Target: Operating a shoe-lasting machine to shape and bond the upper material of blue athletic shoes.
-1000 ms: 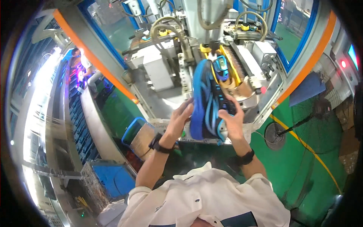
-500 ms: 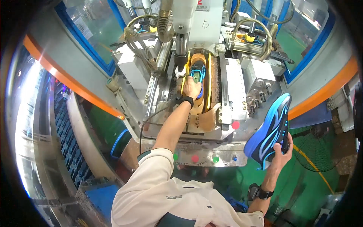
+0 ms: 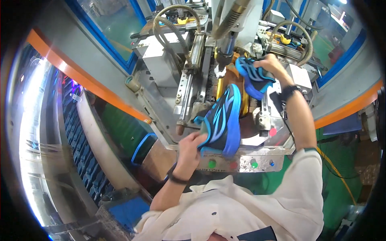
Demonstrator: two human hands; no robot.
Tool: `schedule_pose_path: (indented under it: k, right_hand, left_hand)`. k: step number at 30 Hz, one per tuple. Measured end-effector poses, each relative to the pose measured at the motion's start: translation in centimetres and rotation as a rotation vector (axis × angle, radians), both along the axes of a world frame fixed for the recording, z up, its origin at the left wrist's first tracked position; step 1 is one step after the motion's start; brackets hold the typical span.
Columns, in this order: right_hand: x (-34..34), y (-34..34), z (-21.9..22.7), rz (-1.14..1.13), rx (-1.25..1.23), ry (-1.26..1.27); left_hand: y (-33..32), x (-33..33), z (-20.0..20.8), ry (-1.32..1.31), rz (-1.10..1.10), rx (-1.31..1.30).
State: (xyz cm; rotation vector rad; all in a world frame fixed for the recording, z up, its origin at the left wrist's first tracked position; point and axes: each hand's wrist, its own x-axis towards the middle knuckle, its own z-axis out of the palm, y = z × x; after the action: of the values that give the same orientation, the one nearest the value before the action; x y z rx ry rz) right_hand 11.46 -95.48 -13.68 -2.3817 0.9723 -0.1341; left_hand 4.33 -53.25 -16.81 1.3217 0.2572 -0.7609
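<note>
My left hand is closed on the opening of a blue and black sneaker, in front of the machine. Its toe points up and away, and its bright blue sole faces right. Farther back, my right hand grips a second blue and black sneaker by its upper. That one is tilted over the right side of the tan, yellow-edged mould, partly covering it. The fingertips of both hands are partly hidden by the shoes.
A metal press rod with a white tip stands over the mould's left side. A metal rail and white block lie left. Coloured buttons line the front panel. An orange-edged guard curves at left.
My left hand has come back from the mould and is now near the front with a sneaker. My right hand has moved from the far right to over the mould's right side, holding a sneaker.
</note>
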Motion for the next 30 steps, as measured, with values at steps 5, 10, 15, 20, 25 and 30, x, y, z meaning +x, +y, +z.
schedule_pose_path:
  k: [5,10,15,20,25,30]
  right_hand:
    - [7.2,7.0,-8.8,0.115,-0.164,0.069]
    - [8.4,6.4,-16.9,0.017,-0.373,-0.197]
    - [-0.2,15.2,-14.1,0.37,-0.477,-0.662]
    - [-14.5,32.2,-17.6,0.915,0.101,-0.769]
    - [-14.1,33.9,-31.3,1.128,0.057,-0.373]
    - [-13.8,34.2,-33.2,1.172,0.029,-0.493]
  left_hand:
    - [11.9,-5.9,2.4,-0.151,0.187,0.181]
    - [18.0,-13.6,0.6,-0.363,0.627,0.305]
    - [20.0,-20.7,-3.0,-0.287,1.048,0.47]
    - [18.3,-27.4,-4.3,-0.206,1.189,0.4]
    - [18.3,-32.6,-6.7,0.009,1.446,0.165]
    - [20.5,-39.3,-8.6,0.137,1.715,0.135]
